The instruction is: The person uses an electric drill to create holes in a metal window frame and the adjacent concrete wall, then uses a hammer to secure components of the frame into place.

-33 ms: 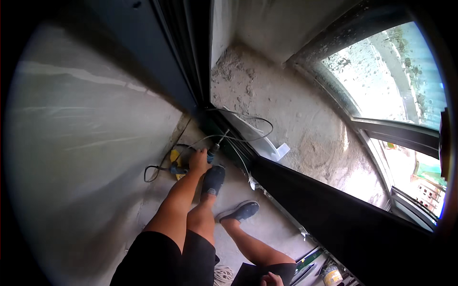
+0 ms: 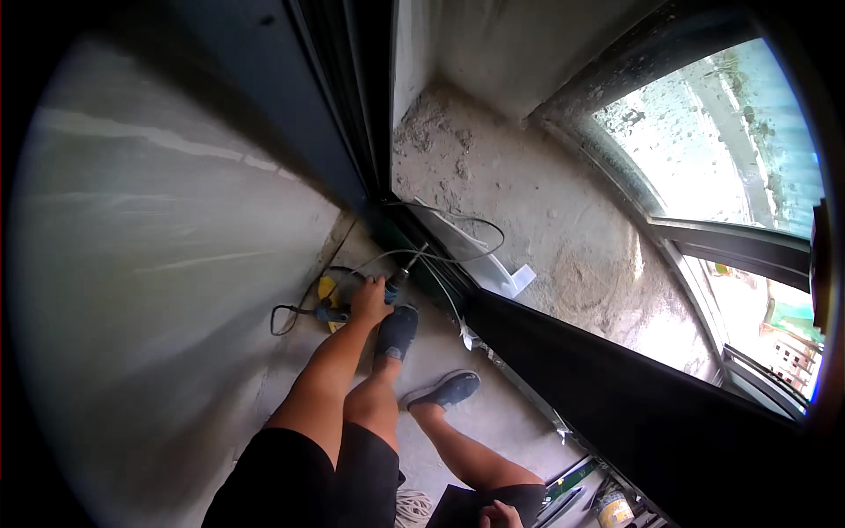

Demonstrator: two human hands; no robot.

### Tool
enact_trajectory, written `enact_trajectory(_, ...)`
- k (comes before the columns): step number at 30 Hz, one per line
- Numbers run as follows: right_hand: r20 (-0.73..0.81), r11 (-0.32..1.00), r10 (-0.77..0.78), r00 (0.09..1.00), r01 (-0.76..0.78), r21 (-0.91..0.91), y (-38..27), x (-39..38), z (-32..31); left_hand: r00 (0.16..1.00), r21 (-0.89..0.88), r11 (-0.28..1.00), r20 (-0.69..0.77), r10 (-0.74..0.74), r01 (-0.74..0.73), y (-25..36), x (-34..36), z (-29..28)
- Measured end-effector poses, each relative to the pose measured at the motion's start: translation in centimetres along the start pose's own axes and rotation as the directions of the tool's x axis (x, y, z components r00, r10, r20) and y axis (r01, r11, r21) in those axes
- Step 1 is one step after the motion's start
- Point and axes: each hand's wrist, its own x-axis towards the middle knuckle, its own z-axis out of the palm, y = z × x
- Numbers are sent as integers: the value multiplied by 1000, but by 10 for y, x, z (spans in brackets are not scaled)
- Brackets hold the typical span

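My left hand [image 2: 368, 299] is wrapped round the grip of a blue corded power drill [image 2: 393, 290]. Its long, thin bit [image 2: 416, 260] points up and to the right, at the foot of the dark metal frame [image 2: 458, 295]; whether the tip touches is unclear. Beside the drill's rear end lies a yellow object [image 2: 326, 287], partly hidden, whose kind I cannot make out. A dark cord [image 2: 280, 321] loops on the floor there. By my bent right knee, at the lower edge, my right hand [image 2: 500, 514] shows in part, fingers loosely apart, holding nothing visible.
A cable [image 2: 502, 233] loops across the frame, over a white strip [image 2: 506, 280]. My shoes [image 2: 398, 333] stand close to the drill. Coiled rope [image 2: 412, 508] and a tub [image 2: 613, 509] lie low in view. A plastered wall [image 2: 176, 238] stands left, a window [image 2: 695, 141] right.
The drill and my left hand shift very slightly right in the picture, along with the frame and wall. My grip on the drill stays the same.
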Motion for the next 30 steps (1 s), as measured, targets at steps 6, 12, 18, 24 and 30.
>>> enact_trajectory(6, 87, 999, -25, 996, 21, 46, -55, -50, -41, 951, -347, 887, -59, 304, -305, 33, -156, -117)
enact_trajectory(12, 147, 987, -92, 985, 71, 141, -130, -111, -98, 941, -565, 776, -2, 339, -281, 139, -390, -343)
enact_trajectory(18, 229, 875, -467, 854, 410, 255, -243, -139, -166, 891, -837, 413, -175, 420, -359, 235, -625, -488)
enact_trajectory(24, 135, 607, -740, 658, 568, 556, -295, -180, -201, 817, -865, 206, -318, 481, -457, 296, -763, -547)
enact_trajectory(30, 242, 614, -742, 625, 489, 619, -348, -210, -241, 824, -859, 133, -414, 388, -494, 323, -817, -585)
